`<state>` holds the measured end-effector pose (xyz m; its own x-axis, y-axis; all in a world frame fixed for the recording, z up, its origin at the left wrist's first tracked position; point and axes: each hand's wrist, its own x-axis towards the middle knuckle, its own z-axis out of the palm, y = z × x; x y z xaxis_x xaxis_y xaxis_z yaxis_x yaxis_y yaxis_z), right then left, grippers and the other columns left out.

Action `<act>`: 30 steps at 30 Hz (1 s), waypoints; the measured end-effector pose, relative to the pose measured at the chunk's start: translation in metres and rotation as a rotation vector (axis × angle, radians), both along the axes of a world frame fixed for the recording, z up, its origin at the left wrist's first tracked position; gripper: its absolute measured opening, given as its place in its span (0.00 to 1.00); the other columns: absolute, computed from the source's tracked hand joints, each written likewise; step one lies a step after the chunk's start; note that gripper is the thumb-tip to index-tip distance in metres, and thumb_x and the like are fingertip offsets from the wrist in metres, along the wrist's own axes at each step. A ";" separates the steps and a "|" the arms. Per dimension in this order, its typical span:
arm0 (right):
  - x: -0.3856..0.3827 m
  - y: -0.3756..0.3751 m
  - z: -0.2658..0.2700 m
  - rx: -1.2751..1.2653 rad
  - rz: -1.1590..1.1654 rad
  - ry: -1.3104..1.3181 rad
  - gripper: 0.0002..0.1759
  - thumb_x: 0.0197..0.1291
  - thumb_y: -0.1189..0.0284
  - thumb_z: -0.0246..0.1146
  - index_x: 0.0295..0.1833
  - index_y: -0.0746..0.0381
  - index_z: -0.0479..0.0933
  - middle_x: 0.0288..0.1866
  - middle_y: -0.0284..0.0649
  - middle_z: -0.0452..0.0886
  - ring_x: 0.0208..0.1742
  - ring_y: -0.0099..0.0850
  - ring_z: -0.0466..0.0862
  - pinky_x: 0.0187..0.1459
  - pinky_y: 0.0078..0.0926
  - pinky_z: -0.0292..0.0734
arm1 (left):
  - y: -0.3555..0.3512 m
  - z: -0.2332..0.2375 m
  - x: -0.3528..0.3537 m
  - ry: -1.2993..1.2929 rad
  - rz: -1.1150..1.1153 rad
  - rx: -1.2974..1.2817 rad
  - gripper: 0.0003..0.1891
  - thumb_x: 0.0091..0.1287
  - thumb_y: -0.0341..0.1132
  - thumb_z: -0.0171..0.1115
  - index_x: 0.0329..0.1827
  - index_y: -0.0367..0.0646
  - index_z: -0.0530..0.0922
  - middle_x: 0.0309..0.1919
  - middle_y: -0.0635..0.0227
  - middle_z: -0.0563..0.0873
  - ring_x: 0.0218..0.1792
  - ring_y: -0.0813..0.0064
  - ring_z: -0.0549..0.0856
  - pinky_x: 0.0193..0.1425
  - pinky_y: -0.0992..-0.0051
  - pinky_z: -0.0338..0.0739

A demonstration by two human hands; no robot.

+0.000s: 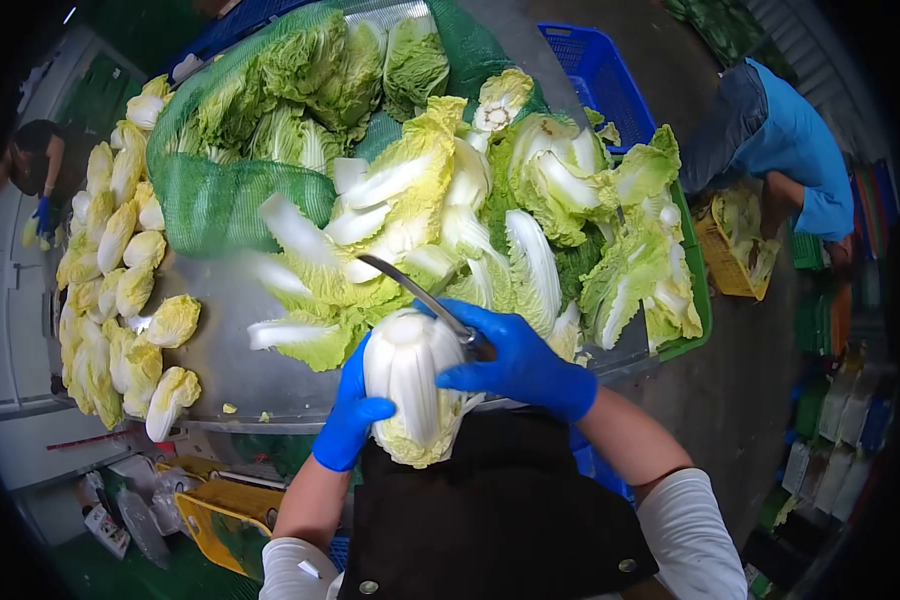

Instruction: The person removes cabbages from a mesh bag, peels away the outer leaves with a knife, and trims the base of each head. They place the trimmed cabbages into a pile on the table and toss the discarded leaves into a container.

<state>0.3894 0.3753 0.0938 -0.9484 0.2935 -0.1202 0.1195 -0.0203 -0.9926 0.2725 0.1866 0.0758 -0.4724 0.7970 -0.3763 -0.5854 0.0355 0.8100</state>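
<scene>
Apron (490, 510), left hand (350, 415) cabbage (410, 385), right hand (525, 365) knife (410, 285)

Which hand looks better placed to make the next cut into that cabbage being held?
Likely the right: the right hand already grips the knife close to the cabbage, while the left hand is occupied holding its side.

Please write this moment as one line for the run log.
left hand: holds napa cabbage | right hand: grips knife, blade pointing away | metal table: loose cabbage leaves, green mesh bag of cabbages
</scene>
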 end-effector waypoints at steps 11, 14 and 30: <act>0.041 0.072 -0.041 -0.047 -0.633 -0.138 0.14 0.52 0.74 0.71 0.46 0.64 0.80 0.33 0.35 0.84 0.35 0.24 0.83 0.39 0.25 0.80 | -0.007 -0.036 -0.020 -0.486 0.351 0.446 0.41 0.66 0.66 0.38 0.70 0.41 0.64 0.55 0.45 0.78 0.51 0.49 0.80 0.58 0.52 0.76; 0.023 0.070 -0.020 0.550 -0.551 -0.092 0.33 0.52 0.69 0.73 0.64 0.64 0.71 0.41 0.39 0.83 0.36 0.24 0.84 0.39 0.23 0.80 | -0.009 -0.041 -0.031 -0.618 0.249 0.521 0.50 0.56 0.71 0.51 0.74 0.43 0.58 0.61 0.43 0.74 0.56 0.43 0.77 0.61 0.46 0.72; -0.016 -0.008 -0.058 -0.063 -0.096 -0.063 0.21 0.54 0.62 0.73 0.51 0.62 0.81 0.25 0.27 0.78 0.18 0.13 0.70 0.20 0.14 0.65 | -0.006 -0.033 -0.004 -0.066 -0.029 -0.019 0.46 0.50 0.49 0.71 0.70 0.33 0.64 0.63 0.56 0.75 0.61 0.66 0.77 0.67 0.66 0.70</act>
<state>0.3735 0.3671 0.0362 -0.9064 0.3724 -0.1995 0.1758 -0.0968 -0.9797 0.2683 0.1807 0.0431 -0.4229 0.8022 -0.4214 -0.6360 0.0685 0.7686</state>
